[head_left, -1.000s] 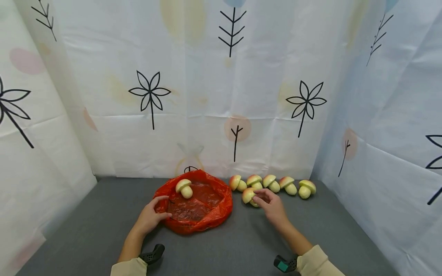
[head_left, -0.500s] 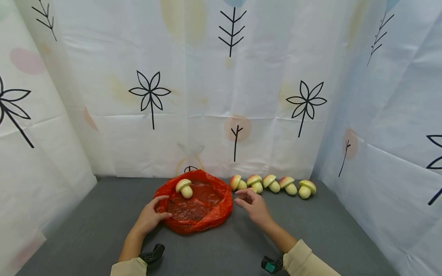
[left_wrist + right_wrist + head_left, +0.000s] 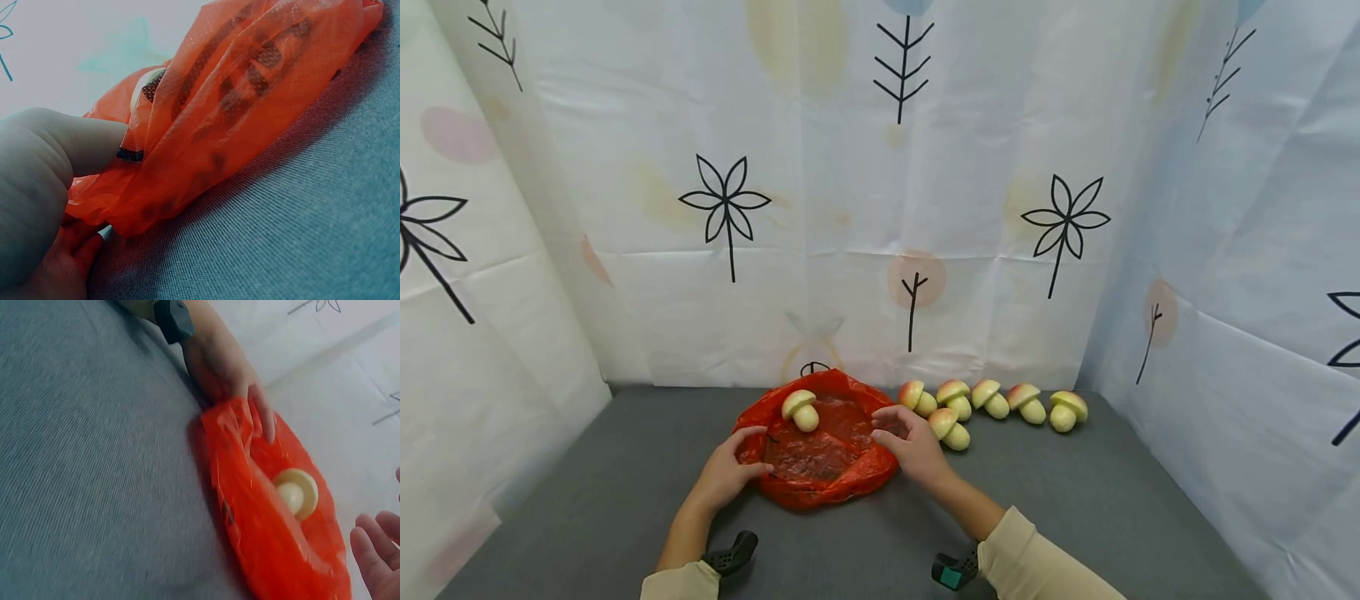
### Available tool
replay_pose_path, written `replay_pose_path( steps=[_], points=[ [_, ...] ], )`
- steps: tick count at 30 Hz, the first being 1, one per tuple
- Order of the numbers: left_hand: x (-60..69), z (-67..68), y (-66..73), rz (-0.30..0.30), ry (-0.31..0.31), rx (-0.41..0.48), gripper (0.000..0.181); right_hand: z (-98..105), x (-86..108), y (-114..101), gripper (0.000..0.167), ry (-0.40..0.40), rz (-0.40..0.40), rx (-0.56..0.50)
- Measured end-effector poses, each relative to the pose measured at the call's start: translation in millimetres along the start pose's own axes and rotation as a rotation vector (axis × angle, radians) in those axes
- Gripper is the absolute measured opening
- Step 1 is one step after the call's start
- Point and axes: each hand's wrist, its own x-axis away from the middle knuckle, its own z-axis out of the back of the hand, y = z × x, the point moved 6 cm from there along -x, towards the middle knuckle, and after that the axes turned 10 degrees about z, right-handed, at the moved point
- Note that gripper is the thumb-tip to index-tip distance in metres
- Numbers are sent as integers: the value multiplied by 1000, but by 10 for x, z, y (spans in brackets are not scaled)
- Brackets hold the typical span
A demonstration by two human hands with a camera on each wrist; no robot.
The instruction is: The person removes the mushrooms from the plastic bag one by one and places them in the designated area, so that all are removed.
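A red plastic bag (image 3: 850,487) lies with its mouth spread wide, and one toy mushroom (image 3: 802,411) with a pale yellow cap sits inside near the far left. My left hand (image 3: 726,471) pinches the bag's left rim, thumb (image 3: 94,140) over the edge and other fingers beneath, as the left wrist view shows. By the right rim is my right hand (image 3: 913,450), its fingers (image 3: 375,544) relaxed and holding nothing. Just right of it, a mushroom with a reddish-yellow cap (image 3: 951,431) lies on the table.
Several more toy mushrooms (image 3: 990,400) lie in a row along the back of the grey table (image 3: 1075,517), right of the bag. White patterned cloth (image 3: 850,317) stands behind the table and on both sides.
My right hand has moved left, from the nearer mushroom to the bag's right rim, leaving that mushroom on the table. My left hand stays in place.
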Motion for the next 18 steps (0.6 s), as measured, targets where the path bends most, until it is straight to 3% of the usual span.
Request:
replay_pose_path(
  steps=[5, 12, 18],
  points=[
    [2, 1, 6, -10, 4, 1, 61, -161, -73, -223, 24, -45, 2, 40],
    [-4, 4, 3, -6, 3, 6, 61, -398, -191, 138, 33, -55, -40, 54],
    [-3, -1, 6, -2, 1, 6, 61, -562, -289, 231, 39, -107, -43, 104]
  ],
)
